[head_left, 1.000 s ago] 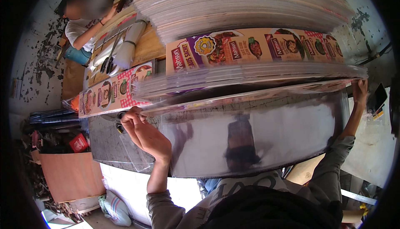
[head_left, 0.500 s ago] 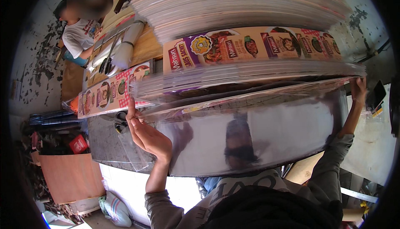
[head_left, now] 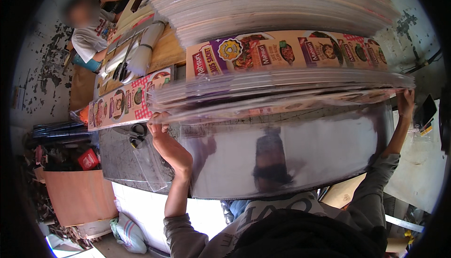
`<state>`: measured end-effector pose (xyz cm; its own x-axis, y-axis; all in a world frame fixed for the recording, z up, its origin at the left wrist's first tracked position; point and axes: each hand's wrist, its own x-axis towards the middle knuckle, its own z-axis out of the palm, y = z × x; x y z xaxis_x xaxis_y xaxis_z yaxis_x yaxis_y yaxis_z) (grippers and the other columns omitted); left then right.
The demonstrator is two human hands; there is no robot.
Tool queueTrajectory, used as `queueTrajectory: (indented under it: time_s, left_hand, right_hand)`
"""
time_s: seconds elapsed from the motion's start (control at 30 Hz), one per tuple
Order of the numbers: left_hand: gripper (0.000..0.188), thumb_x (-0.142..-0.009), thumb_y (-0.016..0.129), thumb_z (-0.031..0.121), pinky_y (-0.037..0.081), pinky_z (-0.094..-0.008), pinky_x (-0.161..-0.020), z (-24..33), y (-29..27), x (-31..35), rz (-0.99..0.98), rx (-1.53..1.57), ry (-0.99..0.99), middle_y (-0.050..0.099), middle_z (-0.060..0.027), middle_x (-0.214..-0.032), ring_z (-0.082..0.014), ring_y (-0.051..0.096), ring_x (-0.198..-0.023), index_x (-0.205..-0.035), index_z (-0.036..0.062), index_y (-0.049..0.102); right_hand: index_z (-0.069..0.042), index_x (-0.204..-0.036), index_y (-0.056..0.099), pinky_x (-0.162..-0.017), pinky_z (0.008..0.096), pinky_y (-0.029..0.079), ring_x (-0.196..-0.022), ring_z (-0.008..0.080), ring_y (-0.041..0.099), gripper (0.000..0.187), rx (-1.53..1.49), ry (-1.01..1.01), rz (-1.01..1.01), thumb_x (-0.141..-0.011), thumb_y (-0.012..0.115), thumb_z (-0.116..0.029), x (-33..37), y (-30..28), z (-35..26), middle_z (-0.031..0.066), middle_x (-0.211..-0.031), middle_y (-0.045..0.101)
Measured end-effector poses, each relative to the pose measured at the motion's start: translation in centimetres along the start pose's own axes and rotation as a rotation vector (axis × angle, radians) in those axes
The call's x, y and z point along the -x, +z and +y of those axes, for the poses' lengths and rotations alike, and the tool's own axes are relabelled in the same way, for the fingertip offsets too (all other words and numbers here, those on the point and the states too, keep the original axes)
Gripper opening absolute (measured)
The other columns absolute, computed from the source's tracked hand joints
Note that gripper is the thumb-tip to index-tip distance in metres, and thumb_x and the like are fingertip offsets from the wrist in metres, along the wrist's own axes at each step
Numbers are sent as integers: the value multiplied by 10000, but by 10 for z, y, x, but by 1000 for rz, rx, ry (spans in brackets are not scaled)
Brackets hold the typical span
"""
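Note:
My left hand has its fingers curled over the left end of a long printed board in clear plastic. At the far right end of that board, my right hand pinches its corner. The board is the front one of a low bundle of plastic-covered printed boards, held tilted with a dark gap behind it. Below the board lies a glossy sheet that mirrors a dark figure. Its surface is near my left wrist.
A tall stack of plastic-covered boards rises at the back. Another printed board lies at the left, beside black-handled scissors. Rolled clear plastic rests on a wooden table. A co-worker sits beyond it.
My left fingers, stretched upward before, have curled onto the board's left end. The front board has shifted slightly, and the co-worker's head has moved.

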<state>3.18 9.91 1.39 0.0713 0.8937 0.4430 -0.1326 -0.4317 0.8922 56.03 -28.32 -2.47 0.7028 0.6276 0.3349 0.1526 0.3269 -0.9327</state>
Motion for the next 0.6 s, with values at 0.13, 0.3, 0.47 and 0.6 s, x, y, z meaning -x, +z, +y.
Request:
queueTrajectory:
  time_s: [0.13, 0.3, 0.47, 0.6]
  left_hand:
    - [382, -890, 278, 324, 269, -300, -895, 2, 1, 0, 47, 80, -8, 462, -63, -1031, -155, 412, -1016, -1024, 17, 462]
    - [379, -903, 298, 329, 278, -322, -919, -8, -9, 3, 17, 127, 96, 500, -50, -1091, -150, 413, -1063, -1075, 45, 480]
    - [353, -893, 333, 314, 294, -319, -911, -13, -14, 4, -12, 239, 48, 479, -70, -1101, -161, 421, -1051, -1067, 40, 470]
    - [350, -889, 326, 306, 308, -326, -903, -9, -2, 6, 21, 209, 118, 469, -82, -1094, -176, 427, -1043, -1057, 30, 461]
  right_hand:
    - [0, -1255, 311, -985, 380, 223, -1155, 237, 354, 675, 21, -26, 38, -732, 618, -296, 4, 5, -3, 110, -1219, 404]
    - [8, -1275, 281, -996, 375, 205, -1180, 244, 326, 722, 23, -25, 63, -718, 629, -290, 5, 6, -4, 120, -1252, 371]
    - [7, -1265, 295, -989, 372, 219, -1172, 243, 337, 708, 55, -26, 57, -718, 634, -289, 6, 10, -7, 121, -1241, 381]
    - [1, -1253, 312, -980, 367, 234, -1151, 237, 360, 671, 58, -39, 88, -731, 627, -280, 6, 20, -9, 114, -1217, 406]
